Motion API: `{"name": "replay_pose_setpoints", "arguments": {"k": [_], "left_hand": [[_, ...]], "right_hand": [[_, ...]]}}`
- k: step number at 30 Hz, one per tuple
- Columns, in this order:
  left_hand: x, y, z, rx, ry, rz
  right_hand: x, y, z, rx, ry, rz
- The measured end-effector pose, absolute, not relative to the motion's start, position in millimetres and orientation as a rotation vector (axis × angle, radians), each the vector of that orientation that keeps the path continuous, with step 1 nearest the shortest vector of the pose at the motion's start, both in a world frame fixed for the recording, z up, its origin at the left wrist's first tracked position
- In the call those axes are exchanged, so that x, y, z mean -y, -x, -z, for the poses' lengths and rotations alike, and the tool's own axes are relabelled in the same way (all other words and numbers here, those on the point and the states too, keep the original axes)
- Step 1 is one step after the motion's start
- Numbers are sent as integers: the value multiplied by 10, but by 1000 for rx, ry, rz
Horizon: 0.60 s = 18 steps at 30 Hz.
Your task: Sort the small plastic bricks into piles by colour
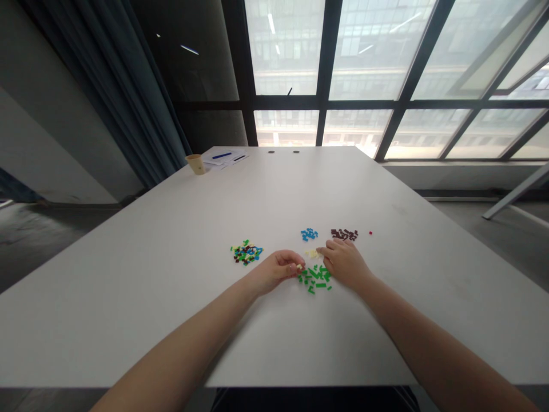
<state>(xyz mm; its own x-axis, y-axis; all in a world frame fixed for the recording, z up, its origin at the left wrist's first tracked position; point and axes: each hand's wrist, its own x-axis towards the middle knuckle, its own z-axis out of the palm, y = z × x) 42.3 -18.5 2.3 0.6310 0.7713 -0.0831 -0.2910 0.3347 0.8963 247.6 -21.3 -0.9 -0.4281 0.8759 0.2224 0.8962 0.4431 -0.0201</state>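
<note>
My left hand (281, 270) is pinched around a small cream-coloured toy brick (299, 266), just left of the green bricks (316, 276). The fingers of my right hand (343, 260) reach down at the cream bricks (311, 253), its index fingertip at their right edge; whether a brick is between these fingers I cannot tell. Behind the cream ones lie the blue bricks (309, 233), and just beyond my right hand the dark brown bricks (344, 234), partly hidden by it. A pile of mixed-colour bricks (246, 252) sits left of my left hand.
One red brick (370, 233) lies alone to the right of the brown ones. On the far left of the white table (171, 240) stand a yellow cup (196, 165) and papers (217, 162) with a blue pen (222, 155) on them. Large windows rise behind.
</note>
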Motion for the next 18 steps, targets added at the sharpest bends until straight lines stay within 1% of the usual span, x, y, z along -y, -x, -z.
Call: {"name": "replay_pose_setpoints", "arguments": {"k": [4, 9, 13, 18], "left_hand": [[187, -425, -39, -579, -1005, -739], [189, -431, -43, -568, -1029, -715], [182, -432, 2, -570, -1032, -715], [174, -438, 53, -607, -1103, -642]], "right_hand": [[180, -2546, -19, 2286, 1445, 107], [292, -2485, -111, 2125, 1078, 19], [439, -2351, -170, 2110, 825, -51], [511, -2252, -162, 2160, 745, -42]]}}
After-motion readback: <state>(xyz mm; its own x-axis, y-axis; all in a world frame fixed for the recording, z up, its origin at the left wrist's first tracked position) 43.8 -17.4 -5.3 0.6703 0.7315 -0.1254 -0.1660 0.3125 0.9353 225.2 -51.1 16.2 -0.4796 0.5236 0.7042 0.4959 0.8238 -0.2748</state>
